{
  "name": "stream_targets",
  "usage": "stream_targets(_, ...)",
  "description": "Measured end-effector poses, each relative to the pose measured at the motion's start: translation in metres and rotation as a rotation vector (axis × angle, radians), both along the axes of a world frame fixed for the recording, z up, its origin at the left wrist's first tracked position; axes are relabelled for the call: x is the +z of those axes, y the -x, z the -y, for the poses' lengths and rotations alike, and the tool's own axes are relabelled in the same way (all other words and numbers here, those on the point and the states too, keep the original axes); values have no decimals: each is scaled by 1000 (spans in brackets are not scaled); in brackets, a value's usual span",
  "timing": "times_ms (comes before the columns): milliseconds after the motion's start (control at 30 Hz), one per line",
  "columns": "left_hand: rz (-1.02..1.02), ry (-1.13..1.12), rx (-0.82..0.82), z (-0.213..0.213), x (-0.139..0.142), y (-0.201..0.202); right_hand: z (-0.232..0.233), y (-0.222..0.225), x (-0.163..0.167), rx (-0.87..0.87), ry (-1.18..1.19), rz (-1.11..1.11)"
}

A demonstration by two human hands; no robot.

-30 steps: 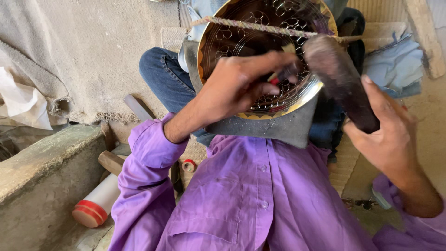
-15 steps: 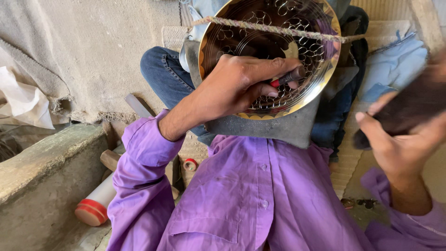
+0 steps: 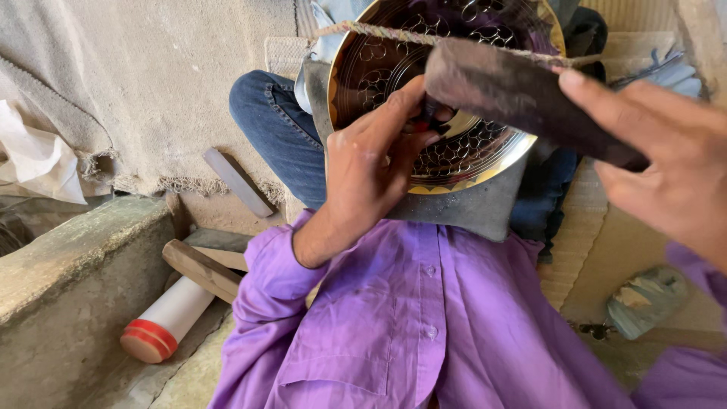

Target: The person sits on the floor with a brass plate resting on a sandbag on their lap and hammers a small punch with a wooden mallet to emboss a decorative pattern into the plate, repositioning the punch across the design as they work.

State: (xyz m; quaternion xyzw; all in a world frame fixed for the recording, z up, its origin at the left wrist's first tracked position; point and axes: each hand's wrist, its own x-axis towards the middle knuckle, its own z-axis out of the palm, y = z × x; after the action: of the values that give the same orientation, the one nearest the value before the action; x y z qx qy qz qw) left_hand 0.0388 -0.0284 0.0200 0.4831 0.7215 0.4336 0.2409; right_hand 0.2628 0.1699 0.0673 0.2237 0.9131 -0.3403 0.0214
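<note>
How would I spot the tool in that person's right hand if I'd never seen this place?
Start at the round, shiny metal plate with looped patterns, propped on the person's lap. Just over its upper right part, the right hand grips a dark wooden block, long and flat-faced. It is the only dull, dark thing set against the bright plate.

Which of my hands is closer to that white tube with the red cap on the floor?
Left. Your left hand rests on the engraved metal plate, up and right of the white tube. Your right hand, gripping the dark mallet, is across at the far side.
</note>
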Motion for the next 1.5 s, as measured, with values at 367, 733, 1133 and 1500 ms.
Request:
stream_targets(367, 152, -26, 160, 5, -1, -11, -13, 34, 18, 179, -156, 81)
stream_targets(733, 142, -77, -198, -7, -3, 17, 12, -2, -6, -34, -176, -171)
stream_targets(1133, 116, -69, -491, -23, -6, 34, 59, -61, -36, -382, -121, -227)
stream_targets(1500, 250, -122, -958, -56, -17, 47, 117, -83, -84, -540, 17, -211)
